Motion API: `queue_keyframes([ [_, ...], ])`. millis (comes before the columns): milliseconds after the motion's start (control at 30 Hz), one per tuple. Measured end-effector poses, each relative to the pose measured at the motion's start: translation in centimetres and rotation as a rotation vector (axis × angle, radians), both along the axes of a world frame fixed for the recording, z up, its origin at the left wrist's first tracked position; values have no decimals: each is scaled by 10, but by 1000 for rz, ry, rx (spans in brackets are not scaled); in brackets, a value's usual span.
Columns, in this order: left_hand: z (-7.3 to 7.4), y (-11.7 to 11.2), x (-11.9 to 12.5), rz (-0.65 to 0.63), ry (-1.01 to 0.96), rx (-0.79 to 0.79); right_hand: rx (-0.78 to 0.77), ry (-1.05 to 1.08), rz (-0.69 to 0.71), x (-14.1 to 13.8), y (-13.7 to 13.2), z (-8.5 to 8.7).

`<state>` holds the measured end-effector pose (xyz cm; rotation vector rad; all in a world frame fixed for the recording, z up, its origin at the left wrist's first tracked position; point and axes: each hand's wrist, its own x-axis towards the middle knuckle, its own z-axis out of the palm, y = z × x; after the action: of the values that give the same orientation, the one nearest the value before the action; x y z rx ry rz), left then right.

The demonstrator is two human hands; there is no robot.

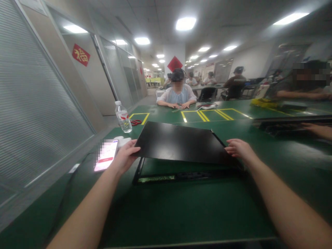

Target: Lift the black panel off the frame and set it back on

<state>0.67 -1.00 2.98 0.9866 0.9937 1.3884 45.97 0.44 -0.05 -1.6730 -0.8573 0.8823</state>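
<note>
A flat, glossy black panel (180, 141), which looks like a display panel, is held tilted above the table, its left side raised. My left hand (127, 154) pinches its left edge, thumb on top. At the right edge, the fingers of my right hand (240, 148) are curled against the panel; their tips are partly hidden. Beneath the panel lies a thin black frame (207, 175), with a green circuit-board strip (157, 179) along its near side. Most of the frame's far part is covered by the panel.
Left of the panel are a lit phone (106, 155), a white object (124, 141), a water bottle (123, 117) and red-handled scissors (135, 122). Yellow tape (203, 116) marks the green table (186, 214). A person (177, 95) sits opposite; another person's hand (315, 128) is at right.
</note>
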Motion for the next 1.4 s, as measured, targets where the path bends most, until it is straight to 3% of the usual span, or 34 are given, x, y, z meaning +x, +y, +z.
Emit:
queue_keyframes([
  [500, 1, 0, -4, 38, 5, 13, -2, -15, 52, 3, 2, -5],
  [900, -1, -1, 2, 20, 9, -12, 93, -53, 39, 10, 7, -11],
  [1400, -9, 2, 3, 13, 21, -61, 3, -185, -6, 12, 5, -8],
])
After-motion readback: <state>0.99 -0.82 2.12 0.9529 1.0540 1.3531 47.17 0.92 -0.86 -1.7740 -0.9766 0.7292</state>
